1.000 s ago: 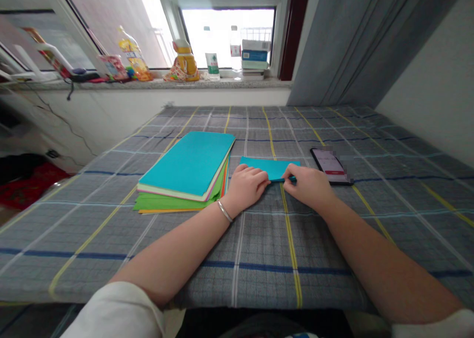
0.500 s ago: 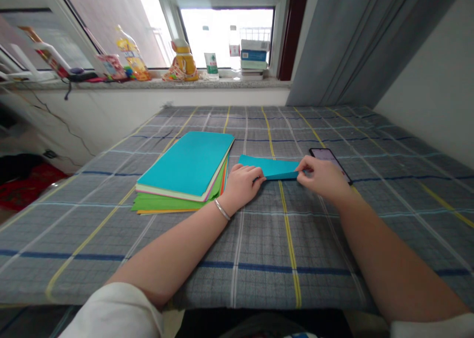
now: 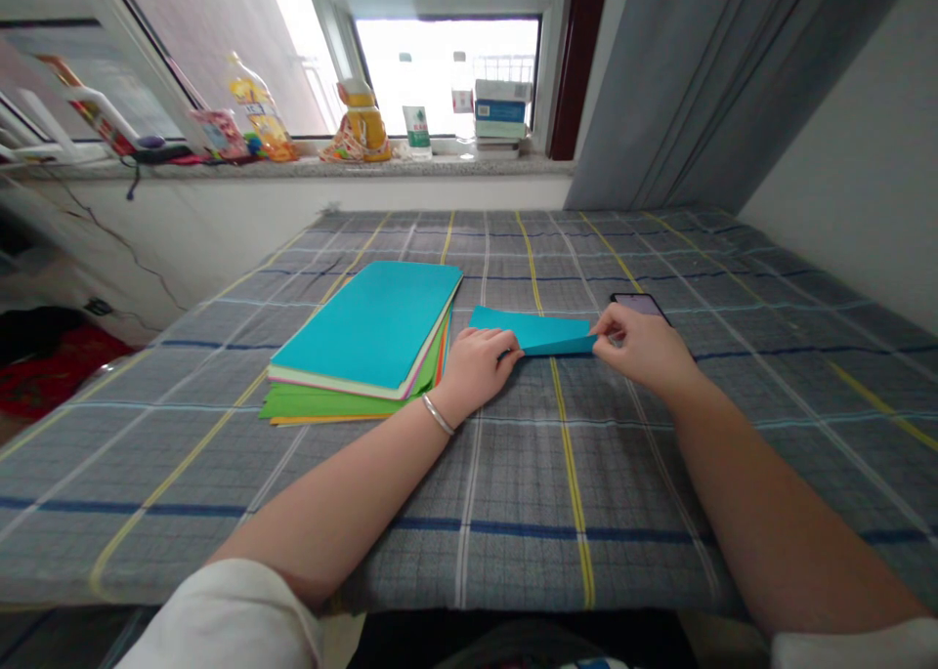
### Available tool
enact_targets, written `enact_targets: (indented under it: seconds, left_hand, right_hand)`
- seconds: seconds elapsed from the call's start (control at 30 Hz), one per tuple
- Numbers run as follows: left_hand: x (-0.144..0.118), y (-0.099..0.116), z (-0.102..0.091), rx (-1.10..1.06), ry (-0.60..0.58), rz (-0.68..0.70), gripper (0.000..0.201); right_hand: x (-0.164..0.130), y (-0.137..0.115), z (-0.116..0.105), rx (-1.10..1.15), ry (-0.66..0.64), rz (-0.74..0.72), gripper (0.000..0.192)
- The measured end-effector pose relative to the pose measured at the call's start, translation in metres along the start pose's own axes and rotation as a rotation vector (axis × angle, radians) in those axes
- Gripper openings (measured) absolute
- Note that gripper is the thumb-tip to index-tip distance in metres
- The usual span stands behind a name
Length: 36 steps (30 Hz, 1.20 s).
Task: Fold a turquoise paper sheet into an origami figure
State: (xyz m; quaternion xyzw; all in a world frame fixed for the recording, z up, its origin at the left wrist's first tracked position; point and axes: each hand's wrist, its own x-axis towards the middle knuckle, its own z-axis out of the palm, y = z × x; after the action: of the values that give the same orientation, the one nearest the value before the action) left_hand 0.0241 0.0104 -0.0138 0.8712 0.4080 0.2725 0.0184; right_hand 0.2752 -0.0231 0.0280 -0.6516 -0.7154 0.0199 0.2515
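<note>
A grey checked cloth (image 3: 513,493) spreads over the broad surface in front of the person, with a grey curtain (image 3: 674,73) hanging beyond it on the right and a windowsill (image 3: 308,169) full of bottles and boxes along the back. The largest thing on the cloth is a stack of coloured paper (image 3: 373,322), blue on top, with green and orange edges showing below; it lies just left of the hands.

The left hand (image 3: 480,368) lies over the left end of a small blue sheet (image 3: 546,332), fingers curled down on it, thumb and forefinger drawn together at the near edge. The right hand (image 3: 645,352) has thumb and forefinger closed in a pinch on the sheet's right end. The sheet lies on the cloth between the hands, right of the stack, a narrow darker strip turned up along its near side.

What has changed is the right hand: it has slid from the middle of the near edge out to the right end, while the left has hardly moved. That seems to leave the strip held at both ends. The right hand now partly hides the phone (image 3: 639,303).
</note>
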Motion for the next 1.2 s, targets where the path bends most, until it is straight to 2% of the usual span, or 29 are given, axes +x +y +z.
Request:
enact_targets:
  seconds: [0.47, 0.7, 0.77, 0.83, 0.93, 1.03, 1.2]
  left_hand:
    - [0.0, 0.002, -0.002, 0.003, 0.022, 0.008, 0.017]
    - [0.001, 0.0, -0.001, 0.005, 0.054, -0.013, 0.015]
    - [0.001, 0.0, 0.0, 0.002, 0.059, -0.019, 0.015]
    - [0.001, 0.001, 0.0, 0.002, 0.066, -0.01, 0.015]
    - [0.0, 0.001, 0.001, 0.005, 0.079, 0.015, 0.014]
    - [-0.001, 0.001, 0.001, 0.02, 0.096, 0.059, 0.01]
    - [0.0, 0.007, 0.0, 0.082, 0.109, 0.199, 0.011]
  right_hand:
    - [0.001, -0.004, 0.018, 0.017, 0.15, 0.039, 0.006]
    - [0.002, 0.007, 0.015, 0.02, 0.217, 0.094, 0.011]
    - [0.0, 0.005, 0.014, 0.037, 0.26, -0.004, 0.014]
    - [-0.003, -0.003, 0.015, 0.018, 0.296, -0.21, 0.019]
    - [-0.007, -0.021, 0.019, -0.074, 0.269, -0.489, 0.017]
    - [-0.011, -0.035, 0.027, -0.172, 0.222, -0.545, 0.016]
    - [-0.016, -0.043, 0.037, -0.251, 0.179, -0.502, 0.018]
